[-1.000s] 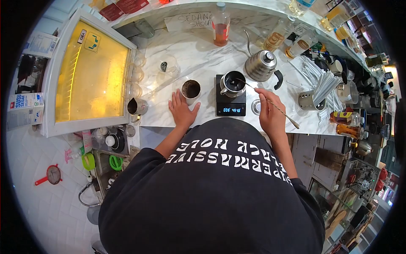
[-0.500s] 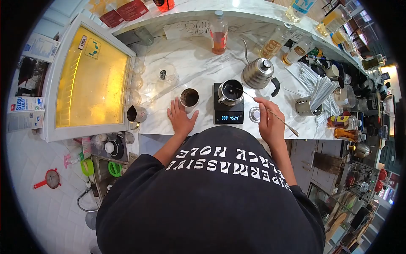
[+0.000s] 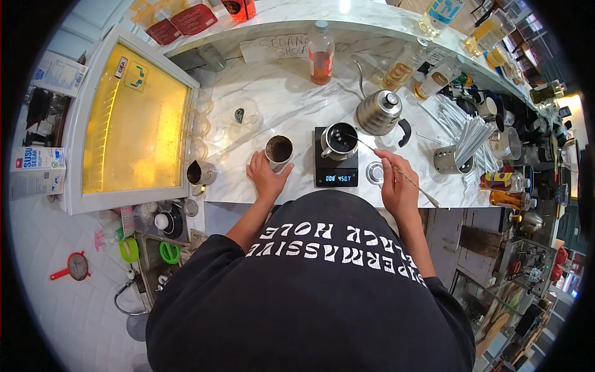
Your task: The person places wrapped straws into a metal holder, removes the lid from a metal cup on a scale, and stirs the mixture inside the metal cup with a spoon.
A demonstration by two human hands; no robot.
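Observation:
A white cup [image 3: 279, 149] with dark grounds inside stands on the marble counter. My left hand [image 3: 268, 177] is at its near side, thumb to the right and fingers to the left, curved loosely around its lower wall. My right hand [image 3: 400, 184] grips a long bar spoon [image 3: 416, 182] with a twisted metal handle. The spoon's far end reaches into a metal pitcher [image 3: 339, 140] of dark liquid, where its tip is hidden. Under the pitcher is a black digital scale [image 3: 336, 170] with lit blue digits.
A gooseneck kettle [image 3: 379, 113] stands behind the scale, to the right. Straws fill a perforated metal holder [image 3: 450, 160]. A small metal pitcher [image 3: 200, 173] sits left, near a yellow-lit display case [image 3: 137, 118]. A bottle [image 3: 321, 53] and a clear plastic cup [image 3: 248, 116] stand farther back.
The left fingers have drawn in a little around the white cup. The spoon has shifted slightly inside the pitcher, and the scale's reading has dropped a little. The whole view has tipped slightly.

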